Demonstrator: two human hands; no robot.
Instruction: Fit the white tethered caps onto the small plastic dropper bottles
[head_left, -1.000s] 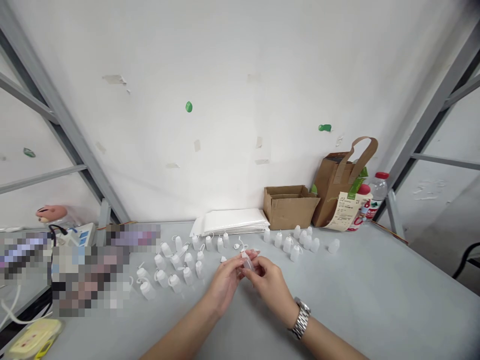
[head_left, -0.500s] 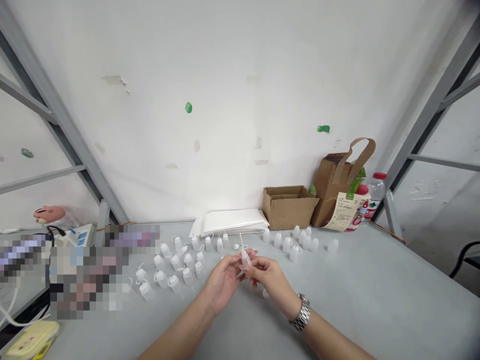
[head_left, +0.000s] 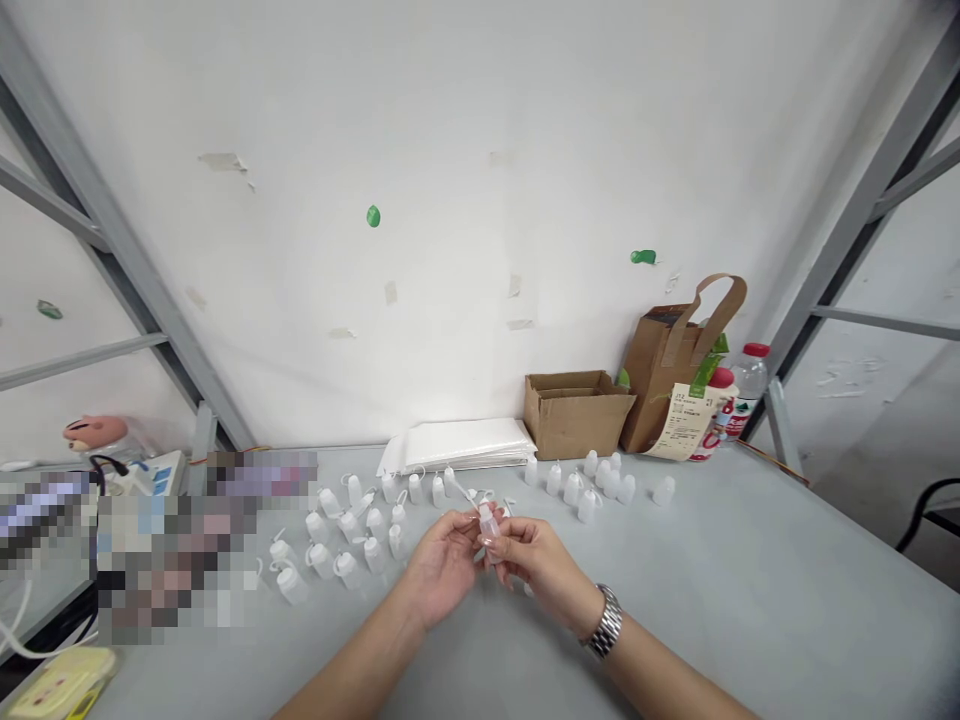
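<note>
In front of me, both hands meet at a small translucent plastic bottle [head_left: 489,526], which leans slightly with its top away from me. My right hand [head_left: 546,558], with a metal watch on the wrist, pinches the bottle's body between thumb and fingers. The fingertips of my left hand [head_left: 441,568] close on the bottle's upper left side; part of them is hidden. A thin white strap [head_left: 463,488] sticks out up and left from the bottle's neck. To the left stand several similar small bottles [head_left: 346,527] with looped straps. More of these bottles [head_left: 587,505] stand at the right.
White padded envelopes [head_left: 469,445] lie stacked by the wall, beside an open cardboard box [head_left: 577,425]. A brown paper bag [head_left: 651,375] and a red-capped bottle [head_left: 750,375] stand at the back right. A yellow case [head_left: 64,680] sits at the near left of the grey table [head_left: 750,600].
The strap on the held bottle has swung from upright to leaning left. Both hands stay close together with the bottle between them; the view has shifted slightly.
</note>
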